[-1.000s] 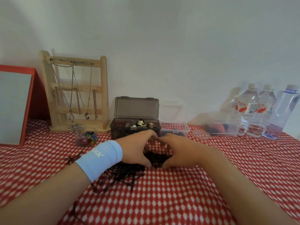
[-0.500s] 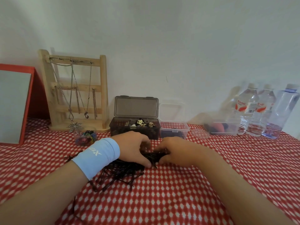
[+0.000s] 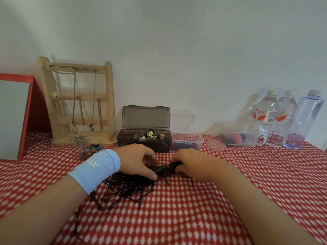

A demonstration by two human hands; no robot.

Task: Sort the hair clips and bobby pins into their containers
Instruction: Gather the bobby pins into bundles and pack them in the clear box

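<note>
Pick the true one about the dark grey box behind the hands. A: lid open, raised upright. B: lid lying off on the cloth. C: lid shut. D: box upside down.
A: the dark grey box has its lid standing up at the back, with hair clips showing inside.

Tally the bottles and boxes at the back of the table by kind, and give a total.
Bottles: 3
Clear boxes: 2
Dark box: 1
Total: 6
</note>
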